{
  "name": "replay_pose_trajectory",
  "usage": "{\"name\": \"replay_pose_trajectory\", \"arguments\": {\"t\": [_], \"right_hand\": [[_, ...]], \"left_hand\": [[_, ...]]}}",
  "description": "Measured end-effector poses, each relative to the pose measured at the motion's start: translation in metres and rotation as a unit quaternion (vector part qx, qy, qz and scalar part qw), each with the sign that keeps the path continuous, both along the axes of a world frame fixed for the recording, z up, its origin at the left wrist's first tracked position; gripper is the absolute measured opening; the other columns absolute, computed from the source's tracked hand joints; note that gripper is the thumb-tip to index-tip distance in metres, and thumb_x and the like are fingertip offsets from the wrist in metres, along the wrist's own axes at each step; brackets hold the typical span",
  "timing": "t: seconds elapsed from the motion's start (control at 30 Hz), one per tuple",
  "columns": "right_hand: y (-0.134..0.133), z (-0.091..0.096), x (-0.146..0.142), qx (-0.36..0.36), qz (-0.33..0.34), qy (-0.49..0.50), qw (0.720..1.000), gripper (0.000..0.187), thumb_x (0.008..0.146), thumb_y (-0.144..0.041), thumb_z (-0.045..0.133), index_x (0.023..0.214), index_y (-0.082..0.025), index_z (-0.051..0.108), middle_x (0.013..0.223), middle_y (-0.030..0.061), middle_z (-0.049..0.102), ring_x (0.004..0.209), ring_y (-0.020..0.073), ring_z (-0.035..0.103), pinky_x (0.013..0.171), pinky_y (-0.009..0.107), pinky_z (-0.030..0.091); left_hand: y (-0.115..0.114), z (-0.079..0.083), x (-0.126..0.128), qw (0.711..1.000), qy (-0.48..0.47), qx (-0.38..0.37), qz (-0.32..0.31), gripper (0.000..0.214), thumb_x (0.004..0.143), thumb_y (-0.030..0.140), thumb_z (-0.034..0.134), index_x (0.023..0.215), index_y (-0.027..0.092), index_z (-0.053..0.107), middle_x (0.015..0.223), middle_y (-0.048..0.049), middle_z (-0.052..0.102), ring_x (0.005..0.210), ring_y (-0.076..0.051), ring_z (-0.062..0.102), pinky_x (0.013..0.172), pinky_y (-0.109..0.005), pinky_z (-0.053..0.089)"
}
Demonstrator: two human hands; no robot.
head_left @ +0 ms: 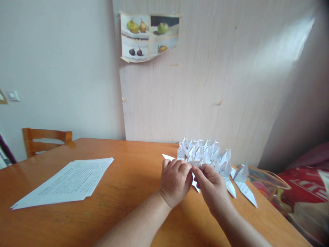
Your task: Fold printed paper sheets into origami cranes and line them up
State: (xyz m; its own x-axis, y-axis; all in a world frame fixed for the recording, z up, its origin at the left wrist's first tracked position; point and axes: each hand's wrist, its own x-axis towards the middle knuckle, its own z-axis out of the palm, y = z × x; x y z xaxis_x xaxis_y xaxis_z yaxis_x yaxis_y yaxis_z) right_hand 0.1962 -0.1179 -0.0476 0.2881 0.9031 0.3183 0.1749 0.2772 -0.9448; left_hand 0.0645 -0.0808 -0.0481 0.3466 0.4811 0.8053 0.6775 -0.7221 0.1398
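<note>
Paper (195,184) sits pinched between the left hand (175,179) and right hand (212,188), right by those folded figures (206,151) on the table (128,181). Tugging too hard could rip it; bumping forward might topple a few, tbh.

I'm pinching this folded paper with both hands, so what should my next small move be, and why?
I'd probably hold the left hand steady and firm the fold with the right hand's thumb and forefinger: the fingertips of both hands meet at the folded paper, and the paper pieces standing beyond have upright points. The crease itself is hidden.
</note>
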Motion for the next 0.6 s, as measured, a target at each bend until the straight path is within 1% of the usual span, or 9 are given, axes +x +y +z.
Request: {"name": "replay_pose_trajectory", "arguments": {"t": [0.1,0.2,0.3,0.43,0.6], "right_hand": [[-0.001,0.002,-0.001,0.009,0.003,-0.007,1.0,0.04,0.083,-0.059,0.064,0.079,-0.019,0.062,0.058,-0.0042,0.051,0.055,0.0131,0.046,0.052,0.025,0.037],[-0.001,0.005,-0.001,0.022,-0.003,0.006,1.0,0.037,0.083,-0.056,0.065,0.084,-0.019,0.064,0.064,-0.0025,0.056,0.06,0.0135,0.049,0.057,0.026,0.04],[-0.001,0.007,-0.001,0.026,-0.011,0.024,0.999,0.035,0.082,-0.054,0.067,0.083,-0.019,0.063,0.064,-0.0025,0.056,0.059,0.0128,0.049,0.056,0.025,0.04],[-0.001,0.007,-0.001,0.029,0.001,0.051,0.998,0.033,0.083,-0.052,0.067,0.084,-0.019,0.061,0.062,-0.0038,0.055,0.054,0.0112,0.047,0.051,0.024,0.039],[0.0,0.005,-0.003,0.046,0.012,0.075,0.996,0.031,0.082,-0.05,0.07,0.087,-0.02,0.06,0.064,-0.0039,0.057,0.056,0.0108,0.049,0.051,0.023,0.04]], "left_hand": [[0.004,-0.001,0.0,0.999,-0.031,-0.018,0.003,0.009,0.093,0.025,0.057,0.085,0.022,0.058,0.082,-0.0023,0.068,0.082,-0.02,0.061,0.076,-0.037,0.034],[0.009,-0.003,-0.001,0.996,-0.078,-0.05,-0.007,0.005,0.089,0.021,0.061,0.085,0.022,0.058,0.083,-0.0016,0.069,0.081,-0.02,0.062,0.076,-0.035,0.036],[0.014,-0.005,-0.002,0.992,-0.107,-0.072,-0.009,0.006,0.088,0.019,0.061,0.084,0.022,0.059,0.082,-0.0009,0.069,0.081,-0.02,0.062,0.076,-0.034,0.037],[0.014,-0.004,-0.003,0.993,-0.101,-0.054,0.008,0.006,0.087,0.017,0.063,0.085,0.022,0.059,0.082,-0.0001,0.068,0.081,-0.02,0.062,0.076,-0.035,0.036],[0.009,-0.001,-0.002,0.997,-0.07,-0.025,0.026,0.008,0.087,0.016,0.061,0.082,0.021,0.059,0.081,-0.0004,0.067,0.082,-0.02,0.061,0.076,-0.036,0.033]]}}
